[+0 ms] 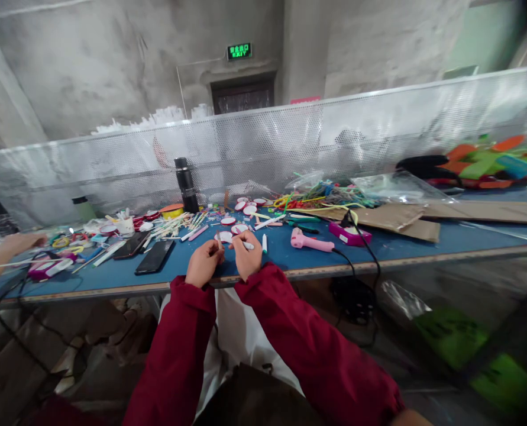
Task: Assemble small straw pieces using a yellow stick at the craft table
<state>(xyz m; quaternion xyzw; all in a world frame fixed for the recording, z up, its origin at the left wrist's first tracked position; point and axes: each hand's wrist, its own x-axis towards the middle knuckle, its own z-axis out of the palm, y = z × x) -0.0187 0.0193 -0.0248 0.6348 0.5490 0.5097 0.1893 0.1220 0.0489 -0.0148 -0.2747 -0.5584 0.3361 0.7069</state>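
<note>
My left hand is closed at the blue table's front edge, thumb and fingers pinched around a thin, light brown stick-like piece that points upward. Close beside it, my right hand is closed around a white marker, its grey-white end showing above the fingers. The marker's tip is hidden or too small to make out. Just beyond both hands lie white discs with red rims. To the right of my right hand lies a small white and teal pen-like piece.
A pink corded glue gun and a purple box lie to the right, near cardboard. On the left are two phones, loose sticks and another person's hand. A black bottle stands behind, before a perforated metal screen.
</note>
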